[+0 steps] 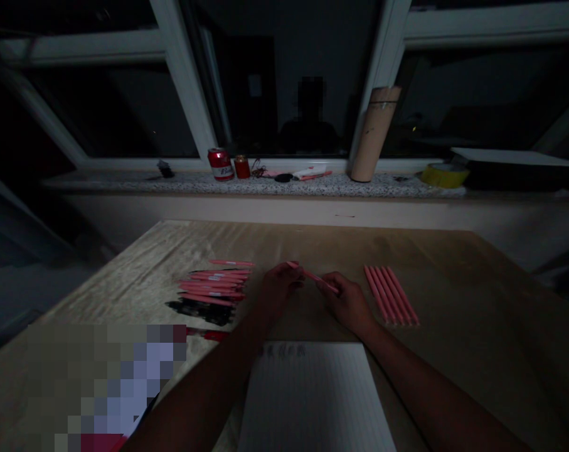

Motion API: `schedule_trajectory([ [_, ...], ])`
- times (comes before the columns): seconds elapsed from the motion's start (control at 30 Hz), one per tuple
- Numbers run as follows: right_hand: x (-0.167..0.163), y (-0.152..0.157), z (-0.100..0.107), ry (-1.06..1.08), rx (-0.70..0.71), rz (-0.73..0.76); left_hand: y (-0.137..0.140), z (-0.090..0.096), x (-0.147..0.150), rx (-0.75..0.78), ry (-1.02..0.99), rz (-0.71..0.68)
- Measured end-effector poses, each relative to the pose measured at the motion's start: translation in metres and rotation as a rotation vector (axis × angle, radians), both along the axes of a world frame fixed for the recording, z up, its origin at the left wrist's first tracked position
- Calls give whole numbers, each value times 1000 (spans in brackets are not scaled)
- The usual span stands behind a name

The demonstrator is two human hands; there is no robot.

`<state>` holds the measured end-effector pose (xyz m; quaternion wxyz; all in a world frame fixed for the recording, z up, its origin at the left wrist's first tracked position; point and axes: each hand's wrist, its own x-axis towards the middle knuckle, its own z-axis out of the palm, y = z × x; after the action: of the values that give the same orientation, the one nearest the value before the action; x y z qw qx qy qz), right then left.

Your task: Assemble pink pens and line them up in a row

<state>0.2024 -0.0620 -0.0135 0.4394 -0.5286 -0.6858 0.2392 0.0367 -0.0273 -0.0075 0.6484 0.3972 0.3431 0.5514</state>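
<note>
Above the middle of the table I hold a slim pink pen at a slant between both hands. My left hand is closed on its upper left end, and my right hand pinches its lower right end. Whether the cap is on or off is too dark to tell. To the left lies a loose pile of pink pens, with black pens at its near side. Right of my right hand, several pink pens lie side by side in a neat slanted row.
A lined notebook lies open below my hands, and a red pen is by my left forearm. The windowsill bears a red can, a small jar, a cardboard tube and yellow tape.
</note>
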Motion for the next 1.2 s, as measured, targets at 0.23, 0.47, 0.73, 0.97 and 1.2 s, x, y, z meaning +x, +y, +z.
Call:
schedule_trajectory([
  [0.23,0,-1,1,2,-3,25,0,0,-2,-32,-16,-2],
  [0.47,-1,-2,1,3,6,22,2,-3,-1,-52,-35,5],
  [0.73,0,-2,2,4,1,31,2,-6,-3,-57,-41,23],
  [0.97,1,-1,0,0,13,38,4,-4,-2,-93,-103,9],
  [1.2,0,-1,1,7,1,34,3,-2,2,-6,-2,43],
])
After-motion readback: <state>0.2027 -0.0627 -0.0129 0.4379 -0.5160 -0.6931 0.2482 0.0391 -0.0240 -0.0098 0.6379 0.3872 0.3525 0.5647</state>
